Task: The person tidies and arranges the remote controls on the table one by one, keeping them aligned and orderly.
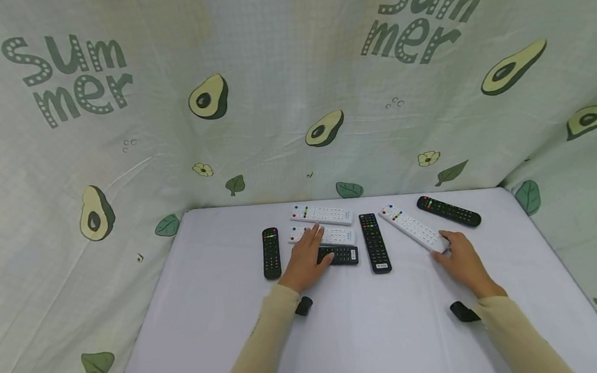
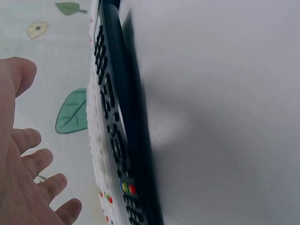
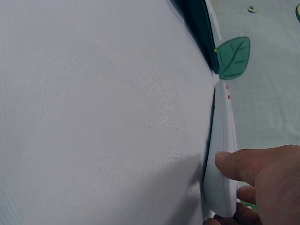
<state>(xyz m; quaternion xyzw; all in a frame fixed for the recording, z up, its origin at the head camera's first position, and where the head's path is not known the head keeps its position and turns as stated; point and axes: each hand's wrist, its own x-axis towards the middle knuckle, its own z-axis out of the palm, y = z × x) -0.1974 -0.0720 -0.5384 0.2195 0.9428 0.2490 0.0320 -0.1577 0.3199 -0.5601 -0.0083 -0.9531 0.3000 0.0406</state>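
Note:
My right hand (image 1: 465, 261) grips the near end of a white remote control (image 1: 411, 228) lying at a slant. In the right wrist view the thumb (image 3: 227, 163) presses its side while other fingers curl around the end. Over on the left, my left hand (image 1: 305, 260) hovers with fingers extended above a black remote (image 1: 343, 255) and a white remote (image 1: 337, 236), partly hiding both. The left wrist view has those fingers (image 2: 49, 187) spread and apart from the black remote's keys. Another white remote (image 1: 321, 215) lies just beyond the fingertips.
Black remotes lie left of the left hand (image 1: 270, 254), between the hands (image 1: 375, 244) and at the back right (image 1: 448, 211). All rest on a white-covered table (image 1: 375, 334). A patterned cloth (image 1: 264, 35) hangs behind the table's back edge.

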